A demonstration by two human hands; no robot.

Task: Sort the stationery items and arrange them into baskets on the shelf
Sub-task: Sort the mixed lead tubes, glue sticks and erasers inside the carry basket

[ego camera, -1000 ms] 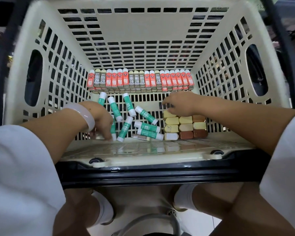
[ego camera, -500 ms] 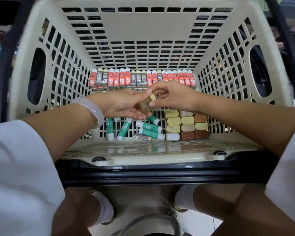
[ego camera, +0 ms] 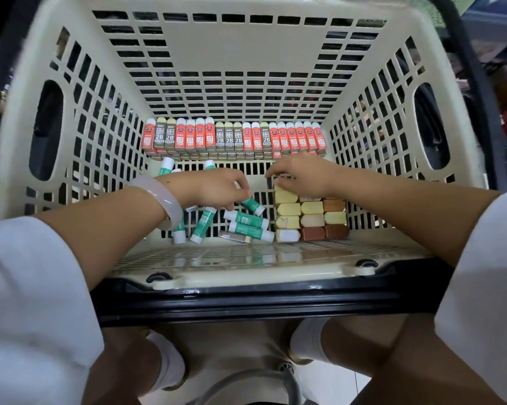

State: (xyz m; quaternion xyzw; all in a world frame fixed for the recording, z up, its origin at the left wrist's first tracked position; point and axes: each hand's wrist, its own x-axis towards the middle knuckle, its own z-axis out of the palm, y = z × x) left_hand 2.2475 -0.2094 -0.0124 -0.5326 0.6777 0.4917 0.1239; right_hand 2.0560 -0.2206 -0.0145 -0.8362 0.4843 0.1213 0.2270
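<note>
A cream plastic basket (ego camera: pixel 80 118) holds the stationery. Red and olive 2B lead boxes (ego camera: pixel 234 138) stand in a row along its far wall. Green-and-white glue sticks (ego camera: pixel 246 220) lie loose at the front left of the floor. Yellow, tan and brown erasers (ego camera: pixel 310 217) are stacked in a block at the front right. My left hand (ego camera: pixel 211 188) hangs over the glue sticks with its fingers bent down among them and nothing visibly gripped. My right hand (ego camera: pixel 302 173) pinches a pale yellow eraser (ego camera: pixel 277 184) at the far left corner of the eraser block.
The basket sits on a black shelf edge (ego camera: pixel 261 299). Its slotted walls rise high on all sides, with handle holes (ego camera: pixel 46 130) left and right. A small silver-brown box (ego camera: pixel 234 236) lies in front of the glue sticks. My knees and white socks are below.
The hands met above the basket floor, where a small eraser passed from left to right. Now the right hand has lowered to the eraser block and the left has dropped onto the glue sticks.
</note>
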